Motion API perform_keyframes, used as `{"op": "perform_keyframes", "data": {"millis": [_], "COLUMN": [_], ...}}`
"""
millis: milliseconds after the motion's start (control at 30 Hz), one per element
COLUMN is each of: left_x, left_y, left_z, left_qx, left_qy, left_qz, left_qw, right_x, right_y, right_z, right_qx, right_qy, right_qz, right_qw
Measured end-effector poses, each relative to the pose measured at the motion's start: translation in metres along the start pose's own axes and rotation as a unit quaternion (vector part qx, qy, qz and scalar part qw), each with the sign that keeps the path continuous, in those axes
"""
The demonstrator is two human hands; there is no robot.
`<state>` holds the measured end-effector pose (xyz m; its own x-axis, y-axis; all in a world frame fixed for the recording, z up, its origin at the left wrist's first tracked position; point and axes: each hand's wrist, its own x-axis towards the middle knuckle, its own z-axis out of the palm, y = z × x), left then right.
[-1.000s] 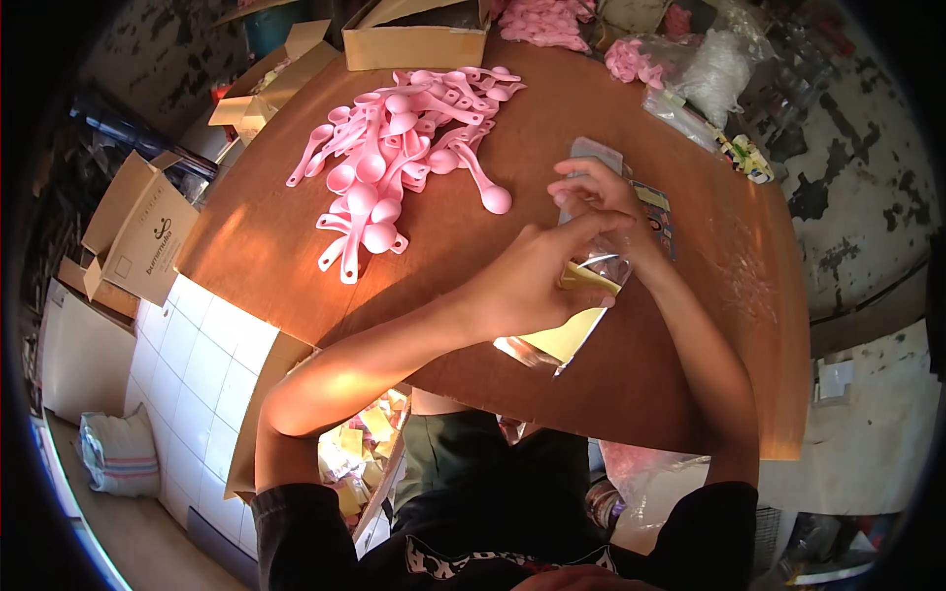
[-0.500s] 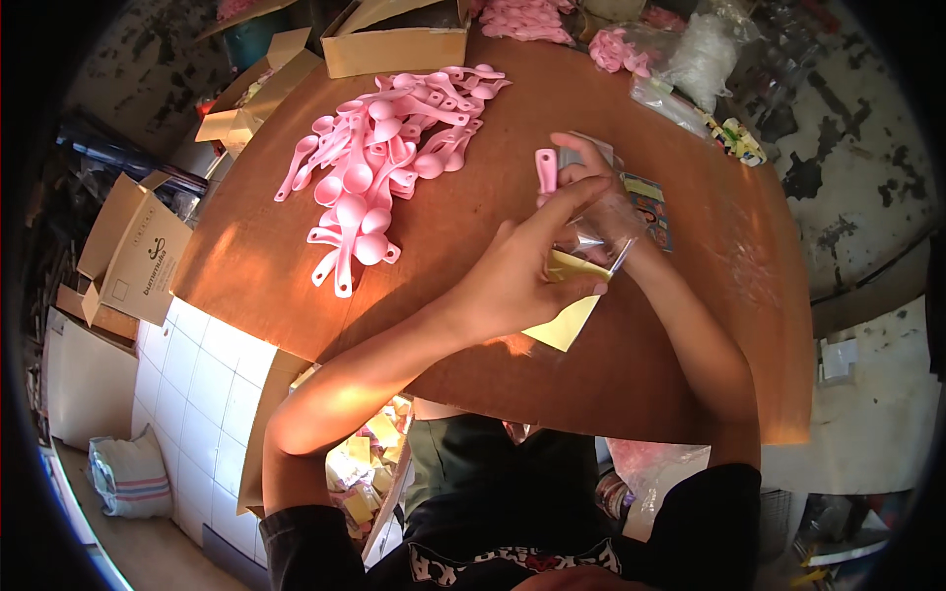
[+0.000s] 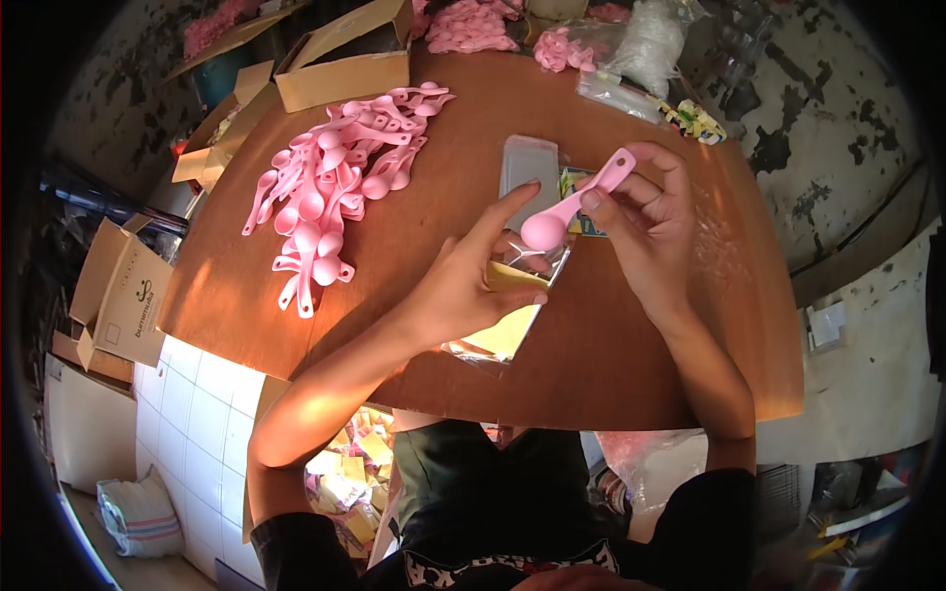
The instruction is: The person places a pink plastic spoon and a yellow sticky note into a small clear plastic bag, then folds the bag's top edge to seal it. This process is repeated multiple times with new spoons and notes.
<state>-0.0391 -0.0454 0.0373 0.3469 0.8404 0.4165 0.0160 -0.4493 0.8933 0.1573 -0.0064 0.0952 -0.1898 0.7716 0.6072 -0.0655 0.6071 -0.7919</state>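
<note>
My left hand [image 3: 455,271] is closed on a clear plastic bag that has a yellow card [image 3: 501,333] inside, holding it over the table. Between thumb and fingers, my right hand [image 3: 650,222] grips a pink plastic spoon [image 3: 544,231] by its handle. The spoon's bowl points left and down, right at the upper end of the bag; I cannot tell whether it is inside. Beyond my hands lie a stack of clear plastic bags [image 3: 529,163] and printed cards [image 3: 588,225], partly hidden by the right hand and spoon. A heap of pink spoons [image 3: 313,205] covers the table's left side.
The brown table [image 3: 611,379] has a curved near edge. Cardboard boxes [image 3: 345,71] stand at its far left. Along the far side are pink spoon bundles [image 3: 473,30] and a bulging clear plastic bag [image 3: 645,44]. A box of packed yellow-carded pieces [image 3: 355,473] sits below, beside my left arm.
My right hand has drawn back rightward from behind the bag, bringing the pink spoon across above it. My left hand and the bag stay together. The whole view has shifted slightly.
</note>
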Motion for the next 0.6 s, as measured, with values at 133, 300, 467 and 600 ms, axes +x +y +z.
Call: {"op": "perform_keyframes", "data": {"millis": [133,300,467,600], "left_x": [0.0,-0.002,0.001,0.001], "left_y": [-0.003,0.002,-0.008,-0.002], "left_z": [0.001,0.0,0.001,0.0], "left_qx": [-0.027,-0.082,-0.067,-0.051], "left_qy": [0.009,-0.006,0.021,0.006], "left_qz": [0.008,-0.007,0.005,-0.049], "left_qw": [1.0,0.997,0.998,0.997], "right_x": [0.0,0.0,-0.002,-0.004], "right_y": [0.005,0.001,0.004,0.007], "right_z": [0.0,-0.001,0.004,0.004], "right_qx": [0.014,0.003,0.024,-0.006], "right_qy": [-0.027,-0.02,-0.021,-0.034], "right_qz": [0.018,0.021,0.049,0.033], "right_qw": [0.999,1.0,0.998,0.999]}}
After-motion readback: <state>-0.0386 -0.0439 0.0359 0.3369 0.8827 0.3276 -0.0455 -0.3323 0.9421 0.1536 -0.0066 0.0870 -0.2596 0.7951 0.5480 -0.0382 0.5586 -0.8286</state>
